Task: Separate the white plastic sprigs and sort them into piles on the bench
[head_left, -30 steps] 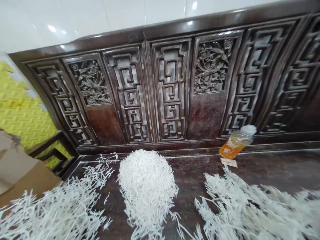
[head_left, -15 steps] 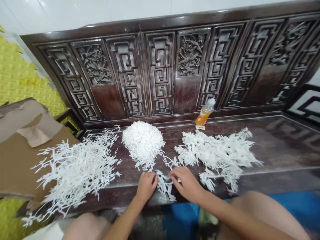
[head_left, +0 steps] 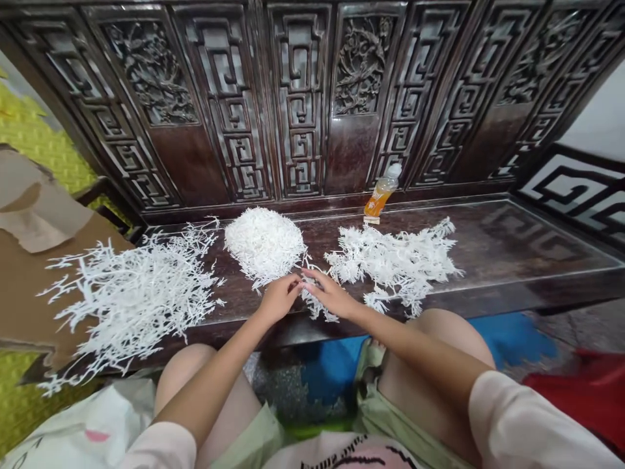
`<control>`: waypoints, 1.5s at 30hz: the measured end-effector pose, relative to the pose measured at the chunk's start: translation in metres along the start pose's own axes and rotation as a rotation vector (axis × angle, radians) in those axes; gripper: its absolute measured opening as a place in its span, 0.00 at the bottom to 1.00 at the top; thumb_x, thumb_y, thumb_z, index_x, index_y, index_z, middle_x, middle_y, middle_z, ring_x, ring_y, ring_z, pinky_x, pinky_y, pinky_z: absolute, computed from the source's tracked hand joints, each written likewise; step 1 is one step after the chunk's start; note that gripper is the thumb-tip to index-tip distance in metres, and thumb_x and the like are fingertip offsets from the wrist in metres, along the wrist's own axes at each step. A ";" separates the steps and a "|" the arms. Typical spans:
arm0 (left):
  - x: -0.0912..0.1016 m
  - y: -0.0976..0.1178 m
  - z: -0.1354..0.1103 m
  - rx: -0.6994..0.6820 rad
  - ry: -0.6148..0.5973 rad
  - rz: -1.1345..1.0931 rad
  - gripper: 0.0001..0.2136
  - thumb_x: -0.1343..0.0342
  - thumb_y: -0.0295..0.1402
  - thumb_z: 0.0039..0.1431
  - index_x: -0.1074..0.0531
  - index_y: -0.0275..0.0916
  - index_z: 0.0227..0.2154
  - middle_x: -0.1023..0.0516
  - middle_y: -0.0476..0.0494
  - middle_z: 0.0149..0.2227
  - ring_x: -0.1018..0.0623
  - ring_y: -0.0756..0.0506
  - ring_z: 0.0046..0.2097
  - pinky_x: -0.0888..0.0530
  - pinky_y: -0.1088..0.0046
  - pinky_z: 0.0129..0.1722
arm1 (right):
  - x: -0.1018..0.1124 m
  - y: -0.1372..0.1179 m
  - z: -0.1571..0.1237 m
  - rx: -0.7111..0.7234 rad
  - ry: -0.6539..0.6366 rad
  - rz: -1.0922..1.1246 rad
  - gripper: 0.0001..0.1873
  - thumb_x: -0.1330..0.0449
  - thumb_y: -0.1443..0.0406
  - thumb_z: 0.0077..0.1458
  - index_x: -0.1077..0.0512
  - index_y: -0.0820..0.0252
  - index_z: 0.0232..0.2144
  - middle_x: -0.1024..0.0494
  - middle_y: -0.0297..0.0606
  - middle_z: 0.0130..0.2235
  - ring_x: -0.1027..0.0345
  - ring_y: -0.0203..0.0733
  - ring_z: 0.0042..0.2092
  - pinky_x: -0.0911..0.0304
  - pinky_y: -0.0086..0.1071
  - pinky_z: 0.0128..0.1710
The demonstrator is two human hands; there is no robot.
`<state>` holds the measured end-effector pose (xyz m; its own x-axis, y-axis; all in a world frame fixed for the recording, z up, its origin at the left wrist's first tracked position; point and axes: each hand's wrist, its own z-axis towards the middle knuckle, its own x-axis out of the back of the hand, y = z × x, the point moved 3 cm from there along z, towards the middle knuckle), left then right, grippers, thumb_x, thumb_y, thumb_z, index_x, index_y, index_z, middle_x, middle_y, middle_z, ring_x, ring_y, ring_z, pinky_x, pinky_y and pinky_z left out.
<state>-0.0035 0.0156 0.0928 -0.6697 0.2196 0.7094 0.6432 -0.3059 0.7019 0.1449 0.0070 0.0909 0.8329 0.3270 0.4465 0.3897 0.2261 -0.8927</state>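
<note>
My left hand (head_left: 280,298) and my right hand (head_left: 329,294) reach over a dark carved wooden bench seat (head_left: 512,247), close together at its middle. A small tuft of white shredded paper strips (head_left: 316,303) lies beneath and between them. My right fingers rest on it, extended. My left fingertips touch its edge, and I cannot tell whether they pinch any strands. Just beyond sits a rounded white heap of strips (head_left: 263,242). Looser spreads lie to the left (head_left: 131,293) and right (head_left: 390,264).
An orange-labelled plastic bottle (head_left: 379,198) stands against the carved bench back (head_left: 300,98), with a paper slip (head_left: 371,220) at its foot. Brown cardboard (head_left: 43,286) lies at the left under the strips. My knees are below the seat's front edge (head_left: 488,293).
The view has tilted further down, showing more of my arms and knees. Both hands have moved forward and closer together over the tuft. The strips look undisturbed.
</note>
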 end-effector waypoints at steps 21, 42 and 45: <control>-0.003 0.023 0.004 -0.003 0.093 -0.072 0.13 0.62 0.39 0.57 0.37 0.38 0.26 0.34 0.51 0.24 0.34 0.50 0.28 0.38 0.75 0.30 | 0.002 0.019 -0.004 -0.577 -0.096 0.601 0.12 0.39 0.67 0.37 0.34 0.62 0.29 0.33 0.30 0.24 0.39 0.32 0.26 0.44 0.26 0.28; -0.005 0.035 -0.005 0.066 0.104 0.160 0.09 0.60 0.35 0.56 0.38 0.39 0.25 0.35 0.51 0.22 0.35 0.50 0.26 0.43 0.75 0.27 | 0.014 -0.015 0.003 -0.179 -0.028 -0.264 0.09 0.51 0.61 0.50 0.46 0.59 0.23 0.40 0.29 0.24 0.46 0.33 0.27 0.52 0.26 0.26; -0.003 0.032 -0.005 0.062 0.136 0.178 0.09 0.60 0.35 0.56 0.40 0.39 0.24 0.37 0.52 0.21 0.37 0.50 0.25 0.45 0.75 0.26 | 0.013 -0.026 0.008 -0.178 -0.096 -0.307 0.08 0.52 0.62 0.51 0.45 0.59 0.24 0.39 0.30 0.24 0.45 0.33 0.28 0.52 0.26 0.27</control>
<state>0.0173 0.0004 0.1127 -0.5850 0.0392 0.8101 0.7742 -0.2707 0.5722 0.1426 0.0125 0.1202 0.6294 0.3549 0.6913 0.6849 0.1668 -0.7093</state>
